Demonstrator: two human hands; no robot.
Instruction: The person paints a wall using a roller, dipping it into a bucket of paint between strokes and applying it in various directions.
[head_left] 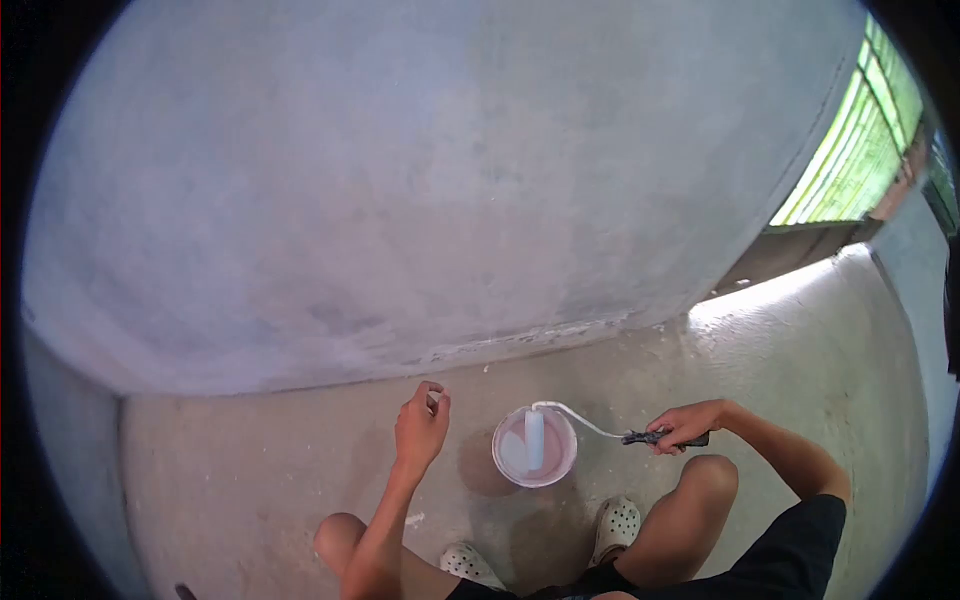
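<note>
A paint roller with a pale sleeve [535, 440] rests in a round bucket [573, 462] on the floor. Its thin white wire frame [582, 418] runs right to a black handle [699, 439]. Around that handle my right hand [684, 425] is closed, to the right of the bucket. To the left of the bucket, my left hand [422, 424] is raised with its fingers curled together; a small pale thing shows between them, too small to name.
A grey-blue wall [400, 200] rises in front, meeting the concrete floor [240, 460]. A slatted opening [850, 150] lets in light at the upper right. My knees and two pale clogs [617, 525] are near the bucket.
</note>
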